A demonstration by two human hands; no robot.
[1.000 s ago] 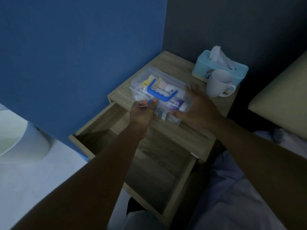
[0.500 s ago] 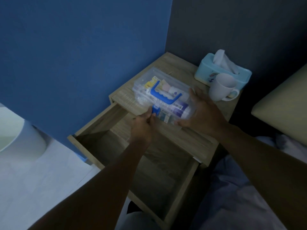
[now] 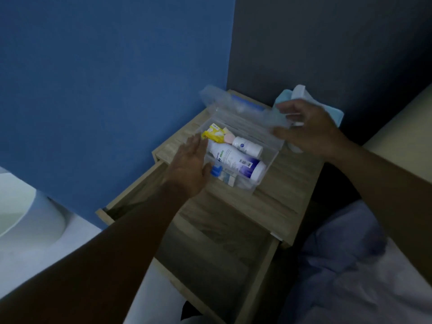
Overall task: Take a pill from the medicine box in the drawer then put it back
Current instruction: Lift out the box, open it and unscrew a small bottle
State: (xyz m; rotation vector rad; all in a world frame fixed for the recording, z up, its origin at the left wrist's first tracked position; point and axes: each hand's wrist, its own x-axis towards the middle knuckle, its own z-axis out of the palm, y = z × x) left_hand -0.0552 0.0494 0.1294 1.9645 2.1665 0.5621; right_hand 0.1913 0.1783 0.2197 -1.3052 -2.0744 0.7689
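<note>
While it sits on the nightstand (image 3: 275, 202) above the open drawer (image 3: 210, 249), clear box (image 3: 268, 164) with lid (image 3: 233, 106) raised, white bottles (image 3: 233, 160) and yellow pack (image 3: 214, 134) inside, left hand (image 3: 189, 169) flat, empty, at its edge, right hand (image 3: 306, 129) loosely open beside the lid.

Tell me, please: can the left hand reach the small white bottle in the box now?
Probably yes. The lid is swung up, so the box is open on top. The left hand is at its near edge, and nothing covers the small white bottle.
</note>
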